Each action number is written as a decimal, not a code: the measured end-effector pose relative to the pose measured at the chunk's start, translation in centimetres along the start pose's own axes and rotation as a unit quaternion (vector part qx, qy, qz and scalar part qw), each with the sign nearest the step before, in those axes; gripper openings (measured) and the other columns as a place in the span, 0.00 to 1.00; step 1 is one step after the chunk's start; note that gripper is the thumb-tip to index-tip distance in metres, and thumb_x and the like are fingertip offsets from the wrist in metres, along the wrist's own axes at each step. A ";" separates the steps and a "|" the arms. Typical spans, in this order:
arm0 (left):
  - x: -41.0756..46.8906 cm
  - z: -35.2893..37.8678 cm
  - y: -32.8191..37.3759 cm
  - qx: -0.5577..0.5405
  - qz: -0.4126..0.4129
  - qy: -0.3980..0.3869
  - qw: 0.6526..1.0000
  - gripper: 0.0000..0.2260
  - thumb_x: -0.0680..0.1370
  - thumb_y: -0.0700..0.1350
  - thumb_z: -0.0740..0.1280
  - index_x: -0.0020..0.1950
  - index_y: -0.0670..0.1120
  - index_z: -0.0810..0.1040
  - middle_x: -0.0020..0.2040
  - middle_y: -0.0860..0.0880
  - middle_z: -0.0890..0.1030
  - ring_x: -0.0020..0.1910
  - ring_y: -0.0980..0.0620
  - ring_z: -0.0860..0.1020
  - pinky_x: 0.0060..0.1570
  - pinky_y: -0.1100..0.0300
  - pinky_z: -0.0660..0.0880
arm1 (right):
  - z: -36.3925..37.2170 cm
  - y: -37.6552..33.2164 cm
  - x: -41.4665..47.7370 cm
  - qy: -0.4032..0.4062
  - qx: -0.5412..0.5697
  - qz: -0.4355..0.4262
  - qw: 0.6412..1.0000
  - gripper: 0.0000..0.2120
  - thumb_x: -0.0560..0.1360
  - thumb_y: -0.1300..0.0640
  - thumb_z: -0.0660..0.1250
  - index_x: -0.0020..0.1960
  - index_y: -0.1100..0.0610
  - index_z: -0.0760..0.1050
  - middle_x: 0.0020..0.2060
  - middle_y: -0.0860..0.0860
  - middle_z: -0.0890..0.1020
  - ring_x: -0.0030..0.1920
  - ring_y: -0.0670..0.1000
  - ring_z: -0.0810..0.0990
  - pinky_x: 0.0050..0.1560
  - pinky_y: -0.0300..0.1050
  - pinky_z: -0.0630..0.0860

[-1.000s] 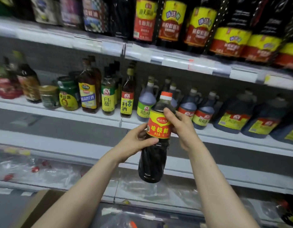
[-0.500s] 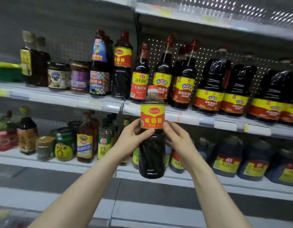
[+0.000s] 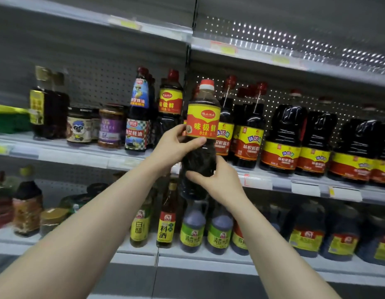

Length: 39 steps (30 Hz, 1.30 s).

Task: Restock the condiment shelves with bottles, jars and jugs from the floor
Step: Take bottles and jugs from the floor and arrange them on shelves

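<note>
Raised since a second ago, when it hung level with the vinegar jugs, the dark sauce bottle (image 3: 201,134) now stands upright in the air in front of the middle shelf (image 3: 79,154), its white-and-red cap well above that shelf's front edge and its base overlapping the edge. Its red and yellow label faces the camera. The left hand (image 3: 176,147) is wrapped around the bottle just under the label, thumb across the front and fingers behind, so it is closed on the bottle. The right hand (image 3: 217,180) cups the bottle lower down from the right side, thumb lying across the dark body, also holding it. Just left of the held bottle and behind it, on the middle shelf, stands a matching bottle (image 3: 170,113) with the same red and yellow label. Left of that one is an oyster sauce bottle (image 3: 138,117), then two squat jars (image 3: 96,126). To the right of the held bottle, slim soy sauce bottles (image 3: 249,134) stand in a row, and beyond them large dark jugs (image 3: 316,143) with yellow and red labels. Below the held bottle, on the lower shelf (image 3: 208,258), sit vinegar jugs (image 3: 205,229) with green labels, and to their left a cooking wine bottle (image 3: 166,219).
</note>
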State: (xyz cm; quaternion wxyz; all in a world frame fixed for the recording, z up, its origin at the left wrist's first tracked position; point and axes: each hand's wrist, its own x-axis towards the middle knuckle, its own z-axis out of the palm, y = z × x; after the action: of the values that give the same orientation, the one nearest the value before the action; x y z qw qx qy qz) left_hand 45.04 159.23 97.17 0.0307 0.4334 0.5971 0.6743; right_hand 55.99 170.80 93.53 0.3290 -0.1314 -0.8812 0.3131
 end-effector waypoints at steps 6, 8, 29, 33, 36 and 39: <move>2.8 -6.1 3.2 0.067 -0.025 -0.066 0.995 0.14 0.78 0.50 0.70 0.60 0.65 0.74 0.56 0.57 0.82 0.55 0.59 0.80 0.46 0.63 0.77 | 1.8 -3.9 4.4 0.032 0.009 -0.010 0.999 0.31 0.67 0.38 0.77 0.65 0.49 0.73 0.57 0.46 0.81 0.59 0.50 0.79 0.53 0.44 0.74; 3.1 -8.1 3.4 0.097 -0.041 -0.076 0.991 0.20 0.78 0.50 0.69 0.66 0.67 0.69 0.54 0.60 0.80 0.53 0.63 0.80 0.43 0.64 0.78 | 2.5 -5.1 5.7 0.034 0.016 -0.011 0.999 0.30 0.67 0.38 0.77 0.64 0.49 0.74 0.55 0.45 0.81 0.58 0.50 0.79 0.54 0.45 0.75; 5.0 -12.7 -2.2 0.236 -0.006 0.031 0.971 0.31 0.80 0.44 0.67 0.79 0.55 0.59 0.71 0.49 0.74 0.71 0.53 0.71 0.68 0.53 0.72 | 8.8 -8.2 10.9 0.048 -0.019 0.030 0.998 0.29 0.69 0.41 0.75 0.64 0.54 0.74 0.57 0.51 0.82 0.57 0.54 0.80 0.56 0.52 0.79; 4.9 -12.6 -2.0 0.230 0.011 0.031 0.973 0.31 0.78 0.48 0.69 0.79 0.53 0.60 0.69 0.51 0.76 0.63 0.59 0.71 0.59 0.59 0.71 | 9.2 -8.4 11.2 0.048 -0.010 0.033 0.998 0.26 0.71 0.44 0.75 0.63 0.55 0.74 0.55 0.51 0.82 0.55 0.53 0.80 0.48 0.45 0.78; 4.9 -12.4 -2.0 0.222 0.026 0.031 0.974 0.31 0.77 0.47 0.71 0.78 0.50 0.63 0.66 0.51 0.77 0.63 0.56 0.73 0.55 0.64 0.70 | 8.9 -8.4 11.3 0.051 -0.035 0.038 0.997 0.26 0.70 0.43 0.75 0.62 0.54 0.74 0.52 0.50 0.80 0.48 0.51 0.77 0.35 0.39 0.69; 4.9 -11.8 -2.0 0.212 0.021 0.023 0.977 0.32 0.77 0.45 0.70 0.78 0.49 0.61 0.67 0.49 0.77 0.66 0.52 0.74 0.60 0.59 0.74 | 8.5 -8.1 11.2 0.058 -0.058 0.045 0.996 0.26 0.70 0.41 0.74 0.61 0.53 0.74 0.51 0.50 0.80 0.47 0.52 0.77 0.32 0.38 0.66</move>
State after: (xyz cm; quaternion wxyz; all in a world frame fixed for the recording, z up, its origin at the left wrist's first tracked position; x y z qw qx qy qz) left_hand 33.74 153.39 99.25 -0.0899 0.4266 0.7177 0.5429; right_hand 41.77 165.53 99.26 0.3572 -0.2081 -0.8704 0.2674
